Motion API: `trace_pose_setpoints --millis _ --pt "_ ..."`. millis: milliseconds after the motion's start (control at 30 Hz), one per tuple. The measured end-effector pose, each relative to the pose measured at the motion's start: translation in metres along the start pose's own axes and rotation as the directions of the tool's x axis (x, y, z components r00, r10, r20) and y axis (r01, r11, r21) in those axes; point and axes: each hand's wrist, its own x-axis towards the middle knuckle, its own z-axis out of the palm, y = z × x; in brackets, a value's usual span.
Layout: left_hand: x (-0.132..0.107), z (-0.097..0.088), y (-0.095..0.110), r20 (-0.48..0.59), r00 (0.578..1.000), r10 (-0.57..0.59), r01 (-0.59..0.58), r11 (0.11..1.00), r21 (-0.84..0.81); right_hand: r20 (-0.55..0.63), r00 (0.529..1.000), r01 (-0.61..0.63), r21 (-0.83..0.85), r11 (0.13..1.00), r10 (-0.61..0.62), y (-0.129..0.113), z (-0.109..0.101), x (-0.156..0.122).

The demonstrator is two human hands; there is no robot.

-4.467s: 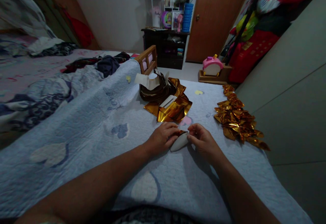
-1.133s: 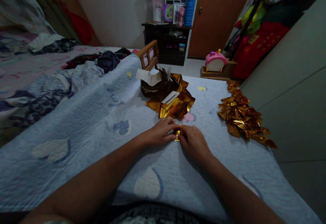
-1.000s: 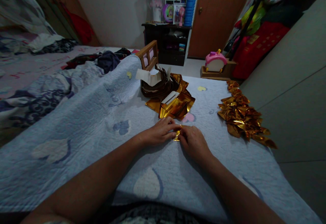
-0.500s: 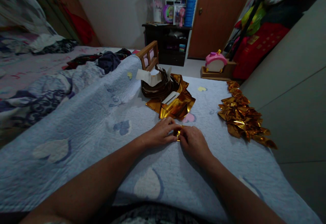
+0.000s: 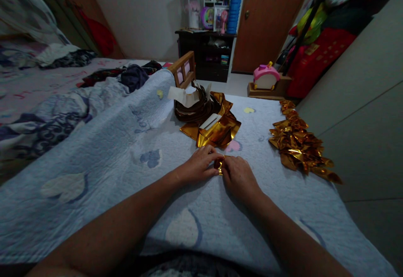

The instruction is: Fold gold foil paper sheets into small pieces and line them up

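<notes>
Between my two hands, low over the bed, is a small piece of shiny gold foil paper (image 5: 220, 168). My left hand (image 5: 201, 164) grips its left side, thumb and fingers closed about the edge. At the other side my right hand (image 5: 239, 175) has its fingers bent onto the foil; they cover much of it. Just beyond the hands lie loose gold foil sheets (image 5: 218, 133), beside a curled stack of paper (image 5: 193, 110) with dark edges and pale flaps. Over to the right sits a pile of folded gold foil pieces (image 5: 299, 147).
A pale blue quilt (image 5: 110, 201) with heart shapes covers the bed. Crumpled bedding (image 5: 72, 105) lies at the left. Past the far edge stand a wooden rail (image 5: 184, 69), a dark cabinet (image 5: 204, 56) and a pink toy case (image 5: 266, 77). A pale panel (image 5: 368, 117) borders the right.
The fingers of my right hand have shifted slightly on the foil, and a bit more of it shows. My left hand stays nearly still.
</notes>
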Motion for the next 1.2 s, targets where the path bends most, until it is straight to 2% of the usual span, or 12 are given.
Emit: trace_pose_setpoints --millis 300,500,833,1000,1200 --pt "0.0 0.002 -0.002 -0.002 1.0 0.011 -0.011 1.0 0.0 -0.036 0.999 0.003 -0.073 0.997 -0.006 -0.003 0.001 -0.006" --pt "0.0 0.003 -0.004 -0.005 1.0 0.006 -0.006 1.0 0.015 -0.065 0.997 -0.038 -0.16 0.986 0.028 -0.002 0.0 -0.009" --pt "-0.001 0.005 -0.005 -0.013 1.0 0.008 -0.007 0.999 0.046 -0.115 0.993 -0.052 -0.18 0.982 0.032 0.019 -0.008 -0.016" --pt "-0.002 0.006 -0.006 -0.016 1.0 0.017 -0.016 0.999 0.05 -0.117 0.993 -0.034 -0.101 0.994 0.022 0.037 -0.013 -0.017" --pt "-0.003 0.008 -0.011 -0.034 0.996 0.079 -0.076 0.995 0.071 -0.164 0.985 0.073 0.135 0.988 -0.05 0.042 -0.011 -0.006"
